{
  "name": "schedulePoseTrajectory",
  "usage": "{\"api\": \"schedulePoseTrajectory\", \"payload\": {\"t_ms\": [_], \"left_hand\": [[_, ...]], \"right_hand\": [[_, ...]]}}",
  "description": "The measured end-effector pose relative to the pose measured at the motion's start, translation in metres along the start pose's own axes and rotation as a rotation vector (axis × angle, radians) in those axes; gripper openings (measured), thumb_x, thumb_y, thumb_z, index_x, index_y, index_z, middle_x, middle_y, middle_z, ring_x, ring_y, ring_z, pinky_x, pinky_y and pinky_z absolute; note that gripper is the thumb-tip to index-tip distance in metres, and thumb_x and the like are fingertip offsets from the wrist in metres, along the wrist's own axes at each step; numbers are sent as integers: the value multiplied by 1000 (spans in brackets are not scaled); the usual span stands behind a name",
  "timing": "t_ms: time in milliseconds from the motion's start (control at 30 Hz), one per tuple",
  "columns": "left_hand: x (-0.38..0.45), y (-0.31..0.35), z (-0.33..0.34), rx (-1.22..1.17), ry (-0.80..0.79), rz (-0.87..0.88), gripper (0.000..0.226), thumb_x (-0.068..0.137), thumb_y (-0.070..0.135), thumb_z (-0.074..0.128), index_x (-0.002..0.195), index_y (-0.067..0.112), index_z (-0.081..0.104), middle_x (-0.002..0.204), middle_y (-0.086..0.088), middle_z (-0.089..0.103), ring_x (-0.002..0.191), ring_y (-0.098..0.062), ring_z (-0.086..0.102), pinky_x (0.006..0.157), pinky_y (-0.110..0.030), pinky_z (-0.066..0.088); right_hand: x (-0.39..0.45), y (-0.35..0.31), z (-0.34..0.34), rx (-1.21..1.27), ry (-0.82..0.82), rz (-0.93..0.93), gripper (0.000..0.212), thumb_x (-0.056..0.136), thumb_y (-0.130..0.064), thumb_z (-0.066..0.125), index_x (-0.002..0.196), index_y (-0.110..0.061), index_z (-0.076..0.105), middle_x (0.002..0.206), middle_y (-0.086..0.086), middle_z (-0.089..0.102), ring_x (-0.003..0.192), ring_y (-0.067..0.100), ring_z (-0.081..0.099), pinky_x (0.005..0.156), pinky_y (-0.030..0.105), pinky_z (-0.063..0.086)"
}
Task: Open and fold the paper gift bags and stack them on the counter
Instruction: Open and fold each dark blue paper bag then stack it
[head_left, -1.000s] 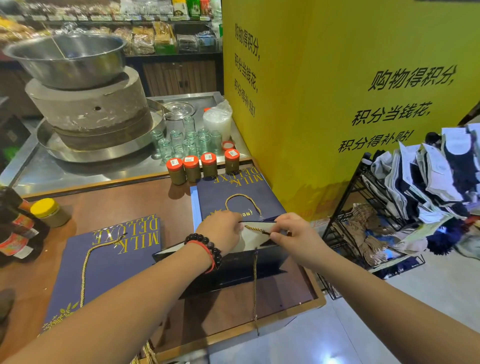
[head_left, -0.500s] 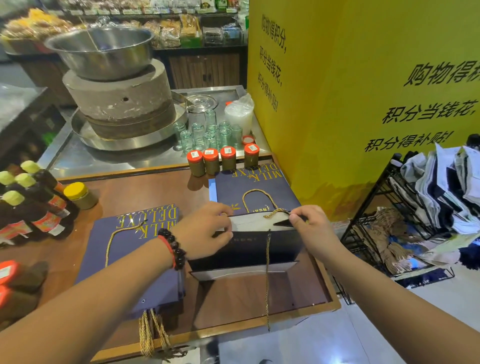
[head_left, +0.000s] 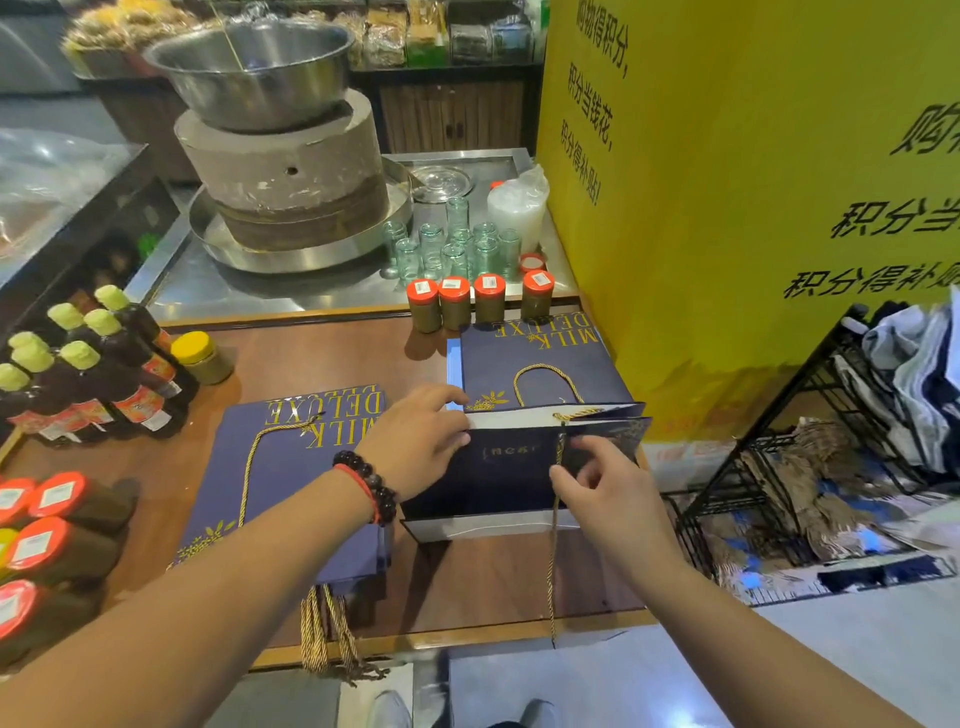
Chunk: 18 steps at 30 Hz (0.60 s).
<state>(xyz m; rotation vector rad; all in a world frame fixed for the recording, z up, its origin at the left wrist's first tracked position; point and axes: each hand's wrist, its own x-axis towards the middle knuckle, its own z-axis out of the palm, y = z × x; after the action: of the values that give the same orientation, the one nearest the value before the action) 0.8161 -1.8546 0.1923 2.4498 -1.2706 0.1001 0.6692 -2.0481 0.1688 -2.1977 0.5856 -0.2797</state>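
View from the head camera. The navy gift bag (head_left: 498, 470) being worked lay on the brown desk (head_left: 322, 358) directly ahead of the person, between two flat lots of the same bags: a stack (head_left: 291, 483) to its left and a second flat bag (head_left: 535, 364) just beyond it against the yellow wall (head_left: 727, 208). Its long axis ran left to right, across the line of both forearms. The far edge stood parted, showing a white lining, while the near edge showed a white fold lying toward the person. A gold cord handle (head_left: 555, 561) trailed from the bag over the front edge of the desk.

The left hand (head_left: 415, 447), beaded bracelet at the wrist, rested on the bag's left end, fingers extended toward the parted edge and pressing the panel; no curl round the paper was visible. The right hand (head_left: 602, 483) sat on the right half of the panel beside the cord, its fingers (head_left: 597, 447) bent onto the paper; whether they pinched the cord or panel or merely pressed could not be told.

Both hands were on the bag, one toward each end. The likely next move, flattening the bag along its long axis, would call for both hands sweeping outward toward the ends.
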Motion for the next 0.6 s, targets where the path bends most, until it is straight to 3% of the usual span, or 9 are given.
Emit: {"api": "schedulePoseTrajectory", "payload": {"t_ms": [100, 167, 267, 333, 433, 500, 600], "left_hand": [[0, 0, 0, 5, 12, -17, 6, 83, 9, 71, 89, 8, 73, 115, -11, 62, 103, -35, 59, 84, -46, 53], [0, 1, 1, 12, 22, -30, 7, 83, 9, 70, 89, 8, 73, 115, -12, 62, 104, -36, 59, 85, -46, 52], [1, 0, 2, 31, 14, -57, 9, 86, 10, 67, 91, 5, 73, 118, -13, 61, 108, -35, 56, 90, -45, 50], [1, -3, 3, 30, 11, -68, 10, 87, 9, 66, 92, 4, 72, 118, -13, 61, 108, -35, 55, 91, -44, 47], [2, -3, 3, 37, 7, -66, 10, 87, 8, 66, 93, 3, 72, 115, -13, 61, 104, -35, 57, 88, -43, 47], [4, -1, 3, 46, 14, -63, 8, 84, 5, 68, 90, 3, 73, 113, -14, 63, 99, -38, 59, 85, -45, 49], [5, -1, 4, 47, 14, -53, 6, 81, 1, 70, 87, 2, 72, 110, -16, 64, 96, -40, 60, 84, -46, 49]], "right_hand": [[11, 16, 14, 73, -150, 94, 5, 90, -32, 63, 87, -30, 67, 79, -9, 68, 76, 4, 60, 60, 9, 41], [13, 35, 23, 68, -217, 147, 14, 93, -27, 62, 79, -27, 65, 78, -6, 68, 74, 5, 59, 58, 8, 40], [3, 74, 27, 12, -248, 279, 5, 93, -17, 63, 93, -19, 68, 90, 3, 69, 84, 14, 64, 71, 17, 48], [-9, 100, 24, -58, -240, 331, 11, 91, -14, 64, 98, -12, 72, 96, 7, 71, 90, 19, 65, 78, 24, 48], [-28, 134, 13, -219, -285, 425, 17, 90, -20, 60, 75, -19, 67, 73, 0, 65, 71, 18, 62, 60, 26, 46], [-39, 163, 8, -231, -261, 526, 29, 88, -20, 59, 60, -19, 61, 62, 1, 62, 63, 22, 61, 63, 36, 55], [-58, 191, 2, -150, -224, 669, 24, 90, -12, 59, 67, -9, 64, 67, 10, 63, 56, 22, 59, 59, 33, 54]]}}
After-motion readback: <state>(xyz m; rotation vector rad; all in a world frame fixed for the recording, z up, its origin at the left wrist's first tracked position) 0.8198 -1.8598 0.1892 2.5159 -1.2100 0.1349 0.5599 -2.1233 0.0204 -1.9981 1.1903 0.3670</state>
